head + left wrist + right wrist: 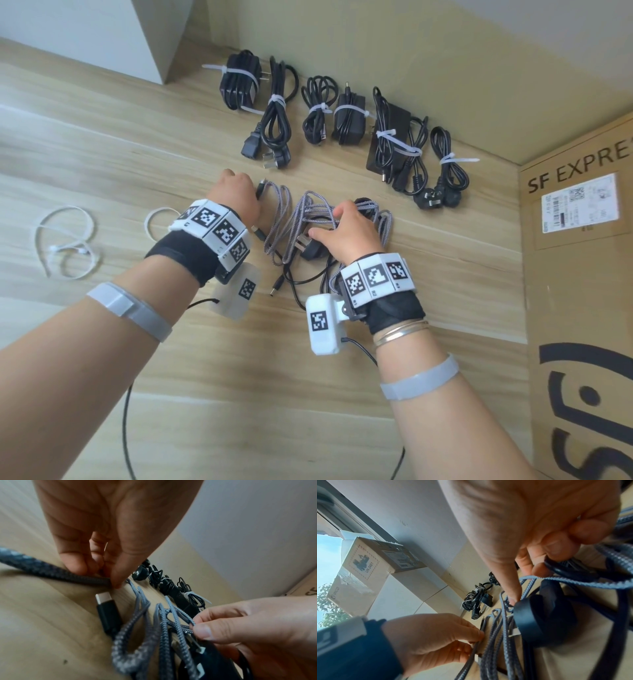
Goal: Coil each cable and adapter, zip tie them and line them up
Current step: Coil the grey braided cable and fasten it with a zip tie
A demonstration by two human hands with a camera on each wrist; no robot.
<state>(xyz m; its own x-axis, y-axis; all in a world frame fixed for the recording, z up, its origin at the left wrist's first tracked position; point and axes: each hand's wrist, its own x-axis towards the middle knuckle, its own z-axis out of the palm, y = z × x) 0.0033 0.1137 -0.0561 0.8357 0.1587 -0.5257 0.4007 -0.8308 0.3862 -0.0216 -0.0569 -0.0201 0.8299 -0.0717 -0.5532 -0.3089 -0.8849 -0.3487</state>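
A grey braided cable lies tangled on the wooden floor with a black adapter and its thin black cord. My left hand pinches the braided cable near one end; the wrist view shows thumb and fingers closed on it, with a USB-C plug lying just below. My right hand grips loops of the braided cable above the adapter, fingers curled round the strands. Several black cables and adapters, each zip tied, lie in a row by the wall.
Loose white zip ties lie on the floor at the left, another by my left wrist. A large cardboard box stands at the right. A wall runs behind the row, and a white cabinet stands at the back left.
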